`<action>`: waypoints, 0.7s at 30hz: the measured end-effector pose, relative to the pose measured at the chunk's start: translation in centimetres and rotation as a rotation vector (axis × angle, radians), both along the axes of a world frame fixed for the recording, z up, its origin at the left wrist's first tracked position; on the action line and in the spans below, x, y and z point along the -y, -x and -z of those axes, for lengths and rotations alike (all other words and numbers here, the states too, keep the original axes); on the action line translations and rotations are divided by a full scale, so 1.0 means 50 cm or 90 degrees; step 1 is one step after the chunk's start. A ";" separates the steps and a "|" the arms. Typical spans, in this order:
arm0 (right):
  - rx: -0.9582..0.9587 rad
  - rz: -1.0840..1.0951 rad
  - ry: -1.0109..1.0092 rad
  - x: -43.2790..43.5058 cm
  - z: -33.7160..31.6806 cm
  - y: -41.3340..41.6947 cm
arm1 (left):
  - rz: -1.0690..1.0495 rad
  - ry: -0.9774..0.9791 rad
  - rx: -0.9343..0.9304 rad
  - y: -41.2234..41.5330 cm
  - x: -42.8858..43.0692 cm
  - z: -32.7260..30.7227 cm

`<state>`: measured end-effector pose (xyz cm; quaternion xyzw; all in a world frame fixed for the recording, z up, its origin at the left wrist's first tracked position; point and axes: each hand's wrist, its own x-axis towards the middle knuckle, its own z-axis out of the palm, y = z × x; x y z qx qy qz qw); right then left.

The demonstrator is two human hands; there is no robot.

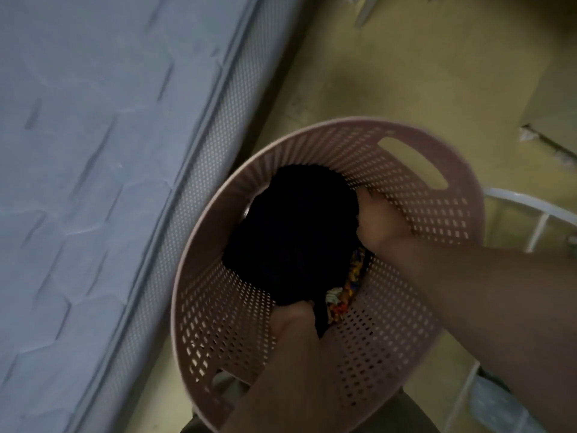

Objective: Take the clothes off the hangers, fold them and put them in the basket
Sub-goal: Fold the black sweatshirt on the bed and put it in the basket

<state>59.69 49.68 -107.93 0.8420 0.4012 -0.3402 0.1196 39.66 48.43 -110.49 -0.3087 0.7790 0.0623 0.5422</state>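
A round pink perforated basket [415, 195] stands on the floor beside the mattress. Inside it lies a folded black garment [293, 239], resting on a colourful patterned cloth [346, 295] that shows at its right edge. Both my hands reach down into the basket. My left hand [296, 326] grips the near edge of the black garment. My right hand [379, 220] holds its far right edge, fingers curled on the fabric. No hangers are in view.
A pale blue quilted mattress [93, 182] with a mesh side fills the left half. Yellowish floor [406, 73] lies beyond the basket. A white metal frame [530, 214] stands to the right, close to the basket's rim.
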 end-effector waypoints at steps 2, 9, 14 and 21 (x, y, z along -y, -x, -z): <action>-0.013 0.027 -0.018 0.004 0.038 0.008 | 0.272 -0.011 0.114 0.009 -0.014 0.057; 0.020 0.038 0.017 -0.004 0.052 0.032 | 0.323 -0.242 0.183 0.045 -0.131 0.070; 0.099 0.005 -0.040 -0.067 0.057 0.068 | 0.308 -0.208 0.196 0.018 -0.157 0.105; 0.149 -0.035 -0.062 -0.101 0.099 0.062 | 0.801 -0.321 -0.170 0.054 -0.164 0.037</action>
